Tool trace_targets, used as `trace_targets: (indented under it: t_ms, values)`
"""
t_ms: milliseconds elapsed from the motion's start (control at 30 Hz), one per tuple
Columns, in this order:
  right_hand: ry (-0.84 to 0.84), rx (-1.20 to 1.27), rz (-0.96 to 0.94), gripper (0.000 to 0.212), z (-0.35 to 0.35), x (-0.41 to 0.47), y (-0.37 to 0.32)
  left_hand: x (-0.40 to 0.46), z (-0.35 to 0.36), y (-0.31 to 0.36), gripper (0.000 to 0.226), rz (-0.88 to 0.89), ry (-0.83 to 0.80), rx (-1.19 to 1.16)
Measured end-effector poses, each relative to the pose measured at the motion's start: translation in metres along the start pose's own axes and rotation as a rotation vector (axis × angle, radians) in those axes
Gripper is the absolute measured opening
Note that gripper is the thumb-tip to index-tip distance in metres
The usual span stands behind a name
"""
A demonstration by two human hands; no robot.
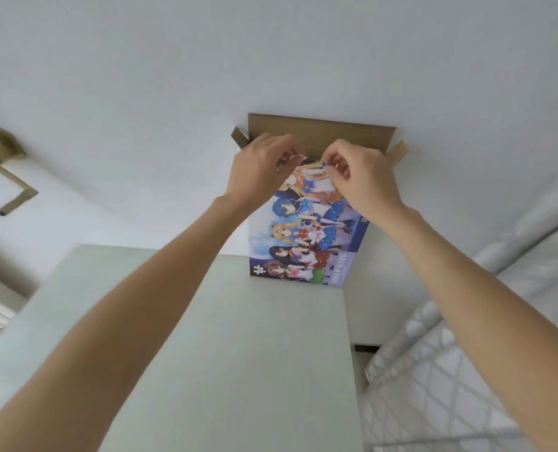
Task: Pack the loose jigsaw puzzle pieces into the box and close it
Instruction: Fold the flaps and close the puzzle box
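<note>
The jigsaw box (307,243) stands upright at the far end of a pale table, its printed cartoon front facing me. Its brown top flap (320,132) is raised, with small side flaps sticking out at both ends. Both hands are at the open top edge. My left hand (259,166) has its fingers curled and pinches something small at the opening. My right hand (359,177) pinches a small blue and white puzzle piece (318,171) just above the box front. The inside of the box is hidden.
The pale table (232,353) stretches from me to the box against a white wall. A quilted white bed (466,370) lies along the right. A tan strap or bag (0,151) hangs at the far left.
</note>
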State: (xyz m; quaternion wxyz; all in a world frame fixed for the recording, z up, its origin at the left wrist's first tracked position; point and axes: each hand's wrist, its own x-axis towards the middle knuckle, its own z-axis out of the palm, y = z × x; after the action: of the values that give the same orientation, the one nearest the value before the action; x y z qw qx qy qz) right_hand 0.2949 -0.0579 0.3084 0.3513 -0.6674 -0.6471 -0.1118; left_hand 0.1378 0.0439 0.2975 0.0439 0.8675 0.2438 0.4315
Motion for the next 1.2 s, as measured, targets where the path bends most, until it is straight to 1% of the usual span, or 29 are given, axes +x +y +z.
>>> trace_targets:
  t_ms: [33,100,200,267,300,333,367,433,500,533,567,600,667,733,800,867,900,933,1000,1100,1167,1200]
  values:
    - [0.029,-0.041,0.009,0.005,0.003,0.016,0.011,0.018,0.010,-0.006,0.010,-0.012,0.000,-0.019]
    - [0.027,-0.132,0.008,0.007,0.012,0.038,0.027,0.040,0.027,-0.017,0.011,-0.044,-0.031,-0.005]
    - [-0.038,-0.213,0.016,0.013,0.026,0.052,0.042,0.050,0.047,-0.035,0.017,-0.093,-0.117,0.023]
    - [-0.090,-0.218,0.011,0.019,0.032,0.052,0.047,0.043,0.053,-0.040,0.024,-0.084,-0.180,0.049]
    - [-0.086,-0.202,0.012,0.021,0.032,0.050,0.048,0.035,0.052,-0.042,0.025,-0.063,-0.168,0.053]
    - [-0.048,-0.171,0.017,0.021,0.030,0.045,0.050,0.026,0.050,-0.043,0.025,-0.050,-0.115,0.044]
    - [0.027,-0.128,0.026,0.020,0.027,0.038,0.052,0.014,0.046,-0.044,0.023,-0.061,-0.028,0.034]
    - [0.241,-0.067,0.077,0.016,0.020,0.018,0.058,-0.012,0.038,-0.047,0.022,-0.179,0.132,-0.014]
    - [0.402,-0.075,0.190,0.012,0.018,-0.008,0.068,-0.028,0.036,-0.054,0.033,-0.397,0.174,-0.170]
    - [0.432,-0.080,0.269,0.014,0.020,-0.019,0.073,-0.029,0.036,-0.058,0.042,-0.521,0.149,-0.272]
    - [0.430,-0.065,0.366,0.021,0.023,-0.027,0.078,-0.027,0.036,-0.061,0.050,-0.617,0.114,-0.366]
    - [0.404,-0.022,0.468,0.029,0.027,-0.032,0.084,-0.024,0.035,-0.062,0.054,-0.671,0.091,-0.456]
    - [0.318,0.175,0.639,0.043,0.033,-0.032,0.088,-0.017,0.032,-0.059,0.052,-0.707,0.120,-0.638]
    - [0.200,0.397,0.683,0.049,0.035,-0.026,0.084,-0.012,0.030,-0.056,0.051,-0.760,0.177,-0.781]
    - [0.113,0.478,0.662,0.053,0.037,-0.023,0.081,-0.010,0.031,-0.055,0.054,-0.760,0.127,-0.789]
    - [0.087,0.454,0.652,0.054,0.033,-0.024,0.077,-0.012,0.032,-0.054,0.052,-0.684,0.060,-0.645]
    - [0.087,0.431,0.650,0.053,0.032,-0.026,0.076,-0.014,0.031,-0.054,0.051,-0.630,0.054,-0.557]
    - [0.094,0.416,0.641,0.052,0.029,-0.030,0.075,-0.018,0.027,-0.052,0.050,-0.582,0.060,-0.495]
    - [0.105,0.401,0.590,0.054,0.021,-0.041,0.065,-0.035,0.013,-0.046,0.049,-0.524,0.084,-0.452]
    - [0.087,0.364,0.479,0.061,0.009,-0.063,0.046,-0.067,-0.016,-0.035,0.045,-0.484,0.102,-0.419]
    - [0.051,0.312,0.398,0.060,0.003,-0.078,0.030,-0.089,-0.034,-0.026,0.040,-0.470,0.107,-0.377]
    - [0.033,0.285,0.386,0.057,0.000,-0.086,0.023,-0.098,-0.042,-0.022,0.037,-0.469,0.109,-0.360]
